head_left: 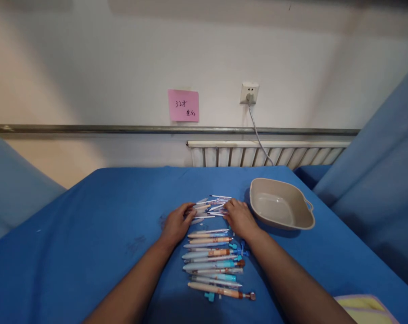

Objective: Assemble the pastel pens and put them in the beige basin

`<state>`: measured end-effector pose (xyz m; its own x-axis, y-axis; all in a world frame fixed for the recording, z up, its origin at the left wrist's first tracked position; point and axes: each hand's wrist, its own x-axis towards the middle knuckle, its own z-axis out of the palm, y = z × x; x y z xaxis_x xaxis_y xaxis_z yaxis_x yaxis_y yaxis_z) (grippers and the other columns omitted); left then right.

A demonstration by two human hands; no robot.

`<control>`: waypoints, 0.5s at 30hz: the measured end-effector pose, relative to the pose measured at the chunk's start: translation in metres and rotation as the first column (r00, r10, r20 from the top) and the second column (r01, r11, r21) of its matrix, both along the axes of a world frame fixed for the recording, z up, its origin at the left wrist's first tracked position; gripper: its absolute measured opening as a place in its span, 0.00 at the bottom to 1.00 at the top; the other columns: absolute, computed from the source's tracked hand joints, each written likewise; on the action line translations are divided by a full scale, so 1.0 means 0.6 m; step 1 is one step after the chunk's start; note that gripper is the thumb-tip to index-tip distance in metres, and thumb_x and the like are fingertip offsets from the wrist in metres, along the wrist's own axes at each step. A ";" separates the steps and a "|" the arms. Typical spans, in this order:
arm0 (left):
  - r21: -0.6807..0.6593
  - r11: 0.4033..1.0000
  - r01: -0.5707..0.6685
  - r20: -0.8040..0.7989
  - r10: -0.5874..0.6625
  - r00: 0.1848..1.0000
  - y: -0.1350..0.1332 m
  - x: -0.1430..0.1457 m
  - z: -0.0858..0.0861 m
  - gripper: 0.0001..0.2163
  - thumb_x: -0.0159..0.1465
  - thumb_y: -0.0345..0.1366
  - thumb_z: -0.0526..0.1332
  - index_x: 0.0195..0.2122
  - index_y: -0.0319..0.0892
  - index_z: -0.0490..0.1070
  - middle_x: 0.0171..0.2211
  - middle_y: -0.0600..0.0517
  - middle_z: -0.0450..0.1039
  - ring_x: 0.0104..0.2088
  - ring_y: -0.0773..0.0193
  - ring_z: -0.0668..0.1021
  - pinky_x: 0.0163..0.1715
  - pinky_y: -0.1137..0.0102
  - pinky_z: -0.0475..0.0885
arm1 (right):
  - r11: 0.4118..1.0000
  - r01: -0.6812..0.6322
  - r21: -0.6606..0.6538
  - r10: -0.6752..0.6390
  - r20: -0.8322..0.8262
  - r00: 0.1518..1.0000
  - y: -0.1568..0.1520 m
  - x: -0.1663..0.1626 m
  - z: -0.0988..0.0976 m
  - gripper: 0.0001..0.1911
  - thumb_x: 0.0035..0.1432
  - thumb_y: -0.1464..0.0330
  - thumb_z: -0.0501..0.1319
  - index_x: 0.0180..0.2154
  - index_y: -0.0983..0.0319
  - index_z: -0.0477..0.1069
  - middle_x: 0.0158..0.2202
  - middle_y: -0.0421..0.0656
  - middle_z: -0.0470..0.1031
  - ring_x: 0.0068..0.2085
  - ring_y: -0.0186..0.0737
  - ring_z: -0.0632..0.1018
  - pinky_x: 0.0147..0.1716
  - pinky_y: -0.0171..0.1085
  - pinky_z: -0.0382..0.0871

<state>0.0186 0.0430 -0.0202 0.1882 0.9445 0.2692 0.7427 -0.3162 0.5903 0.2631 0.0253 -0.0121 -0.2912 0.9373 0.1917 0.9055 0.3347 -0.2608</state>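
Note:
A loose pile of pen refills [206, 217] and pen barrels lies across the blue-covered table. My left hand [177, 224] curls its thumb and fingers around the pile's left ends. At the right ends my right hand [240, 218] is bent over the refills, its fingertips partly hidden. Nearer to me, several pens [210, 265] lie side by side in a column, in white, light blue and peach. The closest is a peach pen [215, 289] with a brown end. Small blue pen parts [243, 248] sit at the column's right edge, and a teal piece [209, 296] is below.
A beige plastic basin [310, 220] stands to the right of my right hand. Behind the table [89, 216] are a radiator [224, 156], a metal rail [136, 129] and a socket with a plugged-in cord [256, 130]. Blue curtains [376, 148] hang at both sides. A yellow cloth [362, 306] lies front right.

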 end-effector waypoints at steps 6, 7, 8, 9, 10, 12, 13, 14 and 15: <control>0.032 0.998 0.054 -0.030 -0.053 0.998 -0.007 0.011 -0.003 0.16 0.61 0.39 0.57 0.49 0.41 0.70 0.44 0.47 0.76 0.45 0.57 0.76 0.48 0.62 0.69 | 0.936 -0.343 -0.083 0.327 -0.166 0.930 -0.013 -0.015 0.001 0.11 0.55 0.65 0.62 0.41 0.60 0.70 0.40 0.43 0.73 0.43 0.40 0.72 0.43 0.36 0.61; 0.035 0.998 0.058 -0.030 -0.057 0.998 -0.008 0.011 -0.002 0.16 0.61 0.39 0.56 0.49 0.40 0.70 0.43 0.47 0.76 0.45 0.57 0.76 0.48 0.63 0.69 | 0.921 -0.378 -0.097 0.359 -0.165 0.918 -0.015 -0.017 0.000 0.09 0.56 0.66 0.62 0.40 0.60 0.71 0.39 0.43 0.74 0.42 0.40 0.73 0.42 0.36 0.62; 0.039 0.997 0.063 -0.030 -0.062 0.998 -0.008 0.010 -0.001 0.16 0.61 0.39 0.56 0.48 0.40 0.70 0.43 0.47 0.76 0.44 0.58 0.76 0.47 0.63 0.69 | 0.917 -0.387 -0.098 0.370 -0.152 0.916 -0.016 -0.019 0.000 0.08 0.56 0.67 0.61 0.40 0.60 0.71 0.39 0.43 0.74 0.42 0.40 0.73 0.42 0.36 0.62; 0.043 0.997 0.070 -0.032 -0.069 0.997 -0.009 0.010 0.000 0.15 0.61 0.38 0.56 0.48 0.40 0.70 0.42 0.47 0.76 0.43 0.58 0.77 0.46 0.63 0.70 | 0.920 -0.381 -0.092 0.368 -0.133 0.920 -0.018 -0.020 -0.001 0.08 0.56 0.68 0.60 0.40 0.60 0.72 0.39 0.43 0.74 0.43 0.41 0.73 0.43 0.37 0.61; 0.049 0.996 0.080 -0.032 -0.078 0.996 -0.010 0.010 0.001 0.15 0.61 0.38 0.56 0.48 0.41 0.70 0.41 0.48 0.76 0.42 0.59 0.77 0.45 0.64 0.70 | 0.926 -0.369 -0.084 0.359 -0.113 0.926 -0.018 -0.021 -0.002 0.08 0.56 0.69 0.60 0.40 0.60 0.72 0.39 0.44 0.74 0.43 0.42 0.73 0.44 0.38 0.61; 0.068 0.992 0.102 -0.027 -0.101 0.995 -0.012 0.010 0.005 0.14 0.62 0.38 0.56 0.48 0.41 0.70 0.41 0.48 0.76 0.41 0.59 0.77 0.44 0.65 0.71 | 0.934 -0.347 -0.079 0.340 -0.094 0.936 -0.018 -0.020 -0.003 0.08 0.57 0.70 0.58 0.40 0.60 0.72 0.40 0.45 0.74 0.44 0.43 0.72 0.45 0.39 0.60; 0.074 0.990 0.120 -0.021 -0.118 0.993 -0.013 0.011 0.007 0.14 0.62 0.39 0.56 0.48 0.42 0.70 0.41 0.48 0.76 0.41 0.60 0.77 0.43 0.66 0.71 | 0.936 -0.342 -0.081 0.333 -0.107 0.937 -0.016 -0.020 -0.004 0.09 0.57 0.71 0.58 0.41 0.60 0.72 0.41 0.46 0.74 0.45 0.43 0.72 0.46 0.39 0.60; 0.074 0.987 0.140 -0.014 -0.140 0.990 -0.015 0.011 0.009 0.14 0.63 0.39 0.56 0.47 0.42 0.70 0.40 0.49 0.76 0.41 0.60 0.77 0.43 0.66 0.71 | 0.937 -0.339 -0.086 0.326 -0.134 0.936 -0.014 -0.018 -0.006 0.10 0.58 0.72 0.57 0.43 0.61 0.71 0.42 0.46 0.73 0.45 0.43 0.72 0.46 0.38 0.61; 0.069 0.984 0.166 -0.009 -0.166 0.986 -0.017 0.012 0.012 0.14 0.63 0.40 0.56 0.47 0.42 0.71 0.40 0.49 0.76 0.41 0.60 0.77 0.43 0.67 0.70 | 0.939 -0.333 -0.088 0.316 -0.171 0.933 -0.011 -0.017 -0.008 0.11 0.59 0.72 0.56 0.44 0.61 0.70 0.42 0.47 0.73 0.46 0.42 0.72 0.45 0.38 0.61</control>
<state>0.0256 0.0327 -0.0129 0.3414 0.8794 0.3318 0.6784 -0.4749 0.5606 0.2532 0.0184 -0.0168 -0.5589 0.8145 0.1555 0.6989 0.5636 -0.4402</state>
